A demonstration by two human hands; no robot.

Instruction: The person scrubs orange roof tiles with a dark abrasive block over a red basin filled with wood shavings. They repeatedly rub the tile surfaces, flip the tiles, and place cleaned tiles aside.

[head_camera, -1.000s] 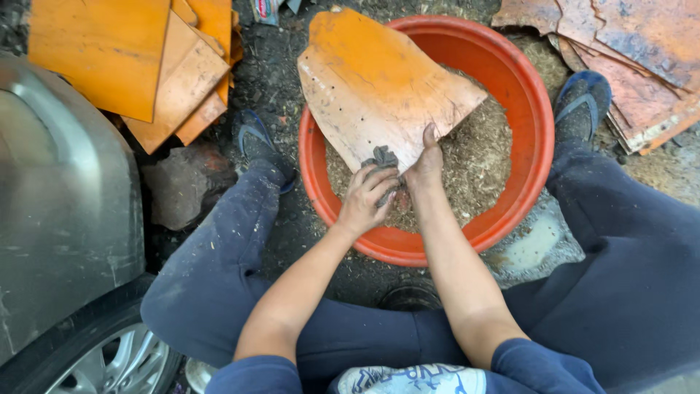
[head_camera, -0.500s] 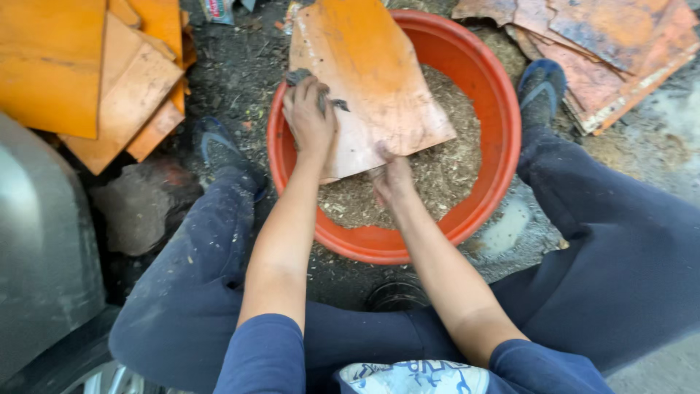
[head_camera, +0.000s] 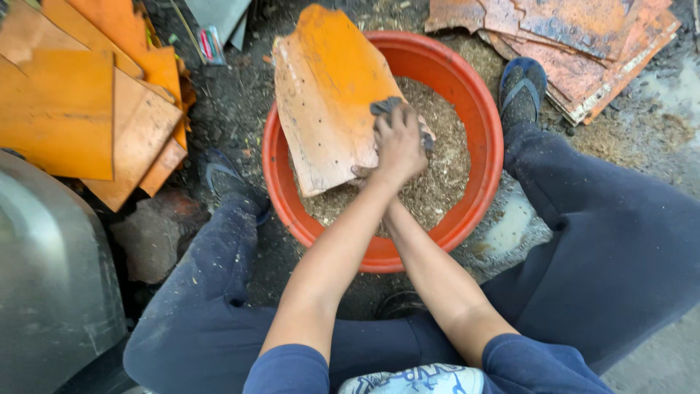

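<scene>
An orange panel (head_camera: 328,95), worn and speckled, leans tilted inside a round red basin (head_camera: 488,146) that holds pale sawdust-like grit (head_camera: 445,168). My left hand (head_camera: 399,142) presses a dark grey rag (head_camera: 385,107) against the panel's right edge, fingers closed over the rag. My right forearm runs under the left wrist to the panel's lower edge. My right hand (head_camera: 364,174) is mostly covered there, and only its fingers show, gripping that edge. I sit with my legs around the basin.
A stack of orange panels (head_camera: 73,109) lies at the left and rusty, darker panels (head_camera: 576,44) at the top right. A grey vehicle body (head_camera: 44,277) fills the lower left, with a stone (head_camera: 149,237) beside it. My sandalled feet (head_camera: 522,84) (head_camera: 222,175) flank the basin on dirty, wet ground.
My left hand with the rag went from the panel's lower edge up to its upper left, then across to its right edge. My right hand stayed at the lower edge.
</scene>
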